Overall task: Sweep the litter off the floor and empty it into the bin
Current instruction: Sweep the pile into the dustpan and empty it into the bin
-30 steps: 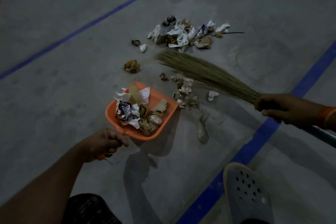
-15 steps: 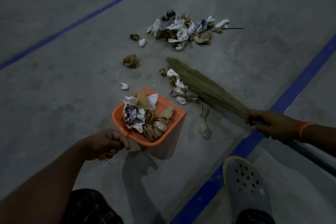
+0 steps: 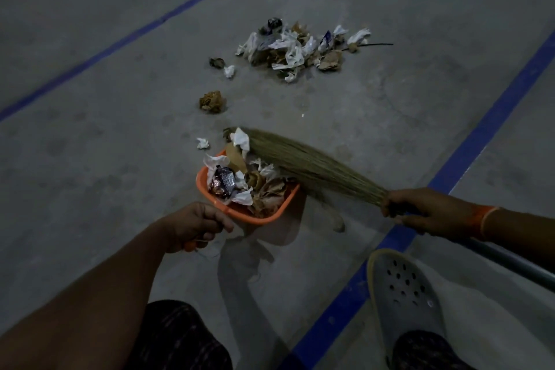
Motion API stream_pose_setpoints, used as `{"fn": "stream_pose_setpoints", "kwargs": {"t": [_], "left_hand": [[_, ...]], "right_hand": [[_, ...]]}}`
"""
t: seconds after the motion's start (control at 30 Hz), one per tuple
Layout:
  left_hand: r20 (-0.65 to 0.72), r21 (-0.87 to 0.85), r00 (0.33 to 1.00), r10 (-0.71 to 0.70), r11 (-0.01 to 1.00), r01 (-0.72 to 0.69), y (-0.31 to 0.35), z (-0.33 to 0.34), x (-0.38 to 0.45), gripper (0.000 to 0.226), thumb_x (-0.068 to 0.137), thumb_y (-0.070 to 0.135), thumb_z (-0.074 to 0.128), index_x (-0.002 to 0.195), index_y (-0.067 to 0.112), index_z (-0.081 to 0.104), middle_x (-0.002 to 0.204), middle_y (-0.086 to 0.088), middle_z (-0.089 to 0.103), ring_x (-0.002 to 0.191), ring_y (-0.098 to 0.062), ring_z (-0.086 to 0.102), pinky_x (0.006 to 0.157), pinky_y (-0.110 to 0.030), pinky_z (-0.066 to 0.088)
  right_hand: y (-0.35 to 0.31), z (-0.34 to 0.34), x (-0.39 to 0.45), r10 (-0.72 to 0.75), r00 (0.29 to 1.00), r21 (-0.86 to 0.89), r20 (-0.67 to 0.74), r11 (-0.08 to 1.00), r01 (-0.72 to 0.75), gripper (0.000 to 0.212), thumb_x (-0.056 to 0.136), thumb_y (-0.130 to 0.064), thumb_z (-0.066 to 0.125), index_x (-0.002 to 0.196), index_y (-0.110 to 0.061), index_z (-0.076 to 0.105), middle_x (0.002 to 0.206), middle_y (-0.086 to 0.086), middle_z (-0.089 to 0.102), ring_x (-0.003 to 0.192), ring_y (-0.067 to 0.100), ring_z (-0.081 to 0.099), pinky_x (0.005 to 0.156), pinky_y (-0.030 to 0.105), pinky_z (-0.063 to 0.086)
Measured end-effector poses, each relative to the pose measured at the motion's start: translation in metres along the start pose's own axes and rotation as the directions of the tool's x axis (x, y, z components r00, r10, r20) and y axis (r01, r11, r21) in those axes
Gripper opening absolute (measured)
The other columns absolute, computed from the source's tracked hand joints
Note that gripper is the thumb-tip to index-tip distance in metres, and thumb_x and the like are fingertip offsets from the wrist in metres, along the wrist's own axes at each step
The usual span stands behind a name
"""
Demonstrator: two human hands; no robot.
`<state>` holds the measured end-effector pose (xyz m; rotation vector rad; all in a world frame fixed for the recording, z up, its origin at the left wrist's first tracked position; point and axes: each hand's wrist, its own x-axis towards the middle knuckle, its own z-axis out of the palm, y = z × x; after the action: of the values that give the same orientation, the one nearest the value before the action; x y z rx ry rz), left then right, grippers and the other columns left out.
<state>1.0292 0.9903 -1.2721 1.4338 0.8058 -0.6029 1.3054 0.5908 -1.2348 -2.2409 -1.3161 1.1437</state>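
Bare forearms, no sleeves reaching the left hand [image 3: 195, 224] or the right hand [image 3: 426, 210]. An orange band [image 3: 485, 221] around the right wrist. Below, dark patterned cloth [image 3: 177, 336] over the legs and a pale grey perforated clog [image 3: 404, 288] with a rounded toe on one foot.

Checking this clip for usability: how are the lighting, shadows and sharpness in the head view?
Head view: dim and underexposed, no glare; the dustpan and left hand cast a soft shadow toward the camera; the far litter pile stays readable; corners darken and the blue floor lines splay with the wide lens.
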Motion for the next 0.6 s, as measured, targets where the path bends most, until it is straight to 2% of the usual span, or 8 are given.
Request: {"fn": "stream_pose_setpoints", "kwargs": {"t": [0.07, 0.13, 0.23, 0.33, 0.47, 0.6], "left_hand": [[0.004, -0.008, 1.000, 0.013, 1.000, -0.013, -0.002, -0.001, -0.003, 0.027, 0.094, -0.015, 0.042, 0.100, -0.010, 0.068, 0.051, -0.007, 0.044, 0.033, -0.010, 0.030, 0.036, -0.013, 0.026], [-0.010, -0.009, 1.000, 0.014, 1.000, -0.014, -0.010, -0.006, -0.007, 0.029, 0.094, -0.016, 0.041, 0.098, -0.009, 0.069, 0.051, -0.007, 0.044, 0.032, -0.011, 0.030, 0.035, -0.013, 0.027], [-0.017, 0.008, 1.000, 0.015, 1.000, -0.015, -0.029, -0.011, -0.015, 0.036, 0.093, -0.016, 0.042, 0.089, -0.002, 0.074, 0.052, -0.008, 0.043, 0.033, -0.010, 0.027, 0.034, -0.013, 0.026], [-0.025, 0.017, 1.000, 0.009, 1.000, -0.008, -0.046, -0.015, -0.025, 0.035, 0.093, -0.016, 0.042, 0.088, -0.001, 0.074, 0.052, -0.008, 0.042, 0.035, -0.008, 0.027, 0.035, -0.012, 0.025], [-0.030, -0.004, 0.999, 0.041, 0.999, -0.041, -0.062, -0.020, -0.042, 0.029, 0.095, -0.012, 0.047, 0.088, -0.001, 0.074, 0.053, -0.007, 0.040, 0.040, -0.008, 0.027, 0.037, -0.011, 0.025], [-0.032, 0.004, 0.998, 0.062, 0.998, -0.062, -0.077, -0.022, -0.062, 0.026, 0.093, -0.009, 0.052, 0.087, 0.002, 0.075, 0.053, -0.009, 0.039, 0.045, -0.009, 0.027, 0.040, -0.012, 0.024]], "right_hand": [[-0.006, -0.001, -0.011, 0.004, 0.999, 0.041, -0.043, 0.999, -0.002, 0.016, 0.097, -0.012, 0.058, 0.107, -0.025, 0.060, 0.100, -0.005, 0.063, 0.074, 0.001, 0.062, 0.063, 0.012, 0.047], [-0.010, -0.003, -0.024, 0.018, 0.997, 0.087, -0.079, 0.996, -0.011, 0.017, 0.097, -0.014, 0.058, 0.106, -0.029, 0.059, 0.096, -0.009, 0.063, 0.067, 0.011, 0.063, 0.059, 0.019, 0.051], [-0.012, -0.004, -0.044, 0.045, 0.991, 0.114, -0.129, 0.993, -0.030, 0.019, 0.097, -0.016, 0.059, 0.106, -0.033, 0.058, 0.097, -0.017, 0.063, 0.063, 0.015, 0.065, 0.056, 0.024, 0.054], [-0.018, -0.006, -0.063, 0.090, 0.982, 0.129, -0.169, 0.989, -0.068, 0.020, 0.097, -0.020, 0.059, 0.105, -0.038, 0.058, 0.097, -0.014, 0.064, 0.062, 0.014, 0.065, 0.055, 0.027, 0.055], [-0.030, -0.003, -0.099, 0.153, 0.972, 0.173, -0.181, 0.977, -0.121, 0.019, 0.095, -0.019, 0.061, 0.106, -0.034, 0.060, 0.095, -0.008, 0.066, 0.059, 0.015, 0.064, 0.051, 0.028, 0.055], [-0.034, 0.005, -0.128, 0.210, 0.969, 0.214, -0.130, 0.960, -0.179, 0.023, 0.094, -0.019, 0.062, 0.106, -0.038, 0.061, 0.086, -0.002, 0.066, 0.060, 0.020, 0.065, 0.051, 0.034, 0.057]]}}
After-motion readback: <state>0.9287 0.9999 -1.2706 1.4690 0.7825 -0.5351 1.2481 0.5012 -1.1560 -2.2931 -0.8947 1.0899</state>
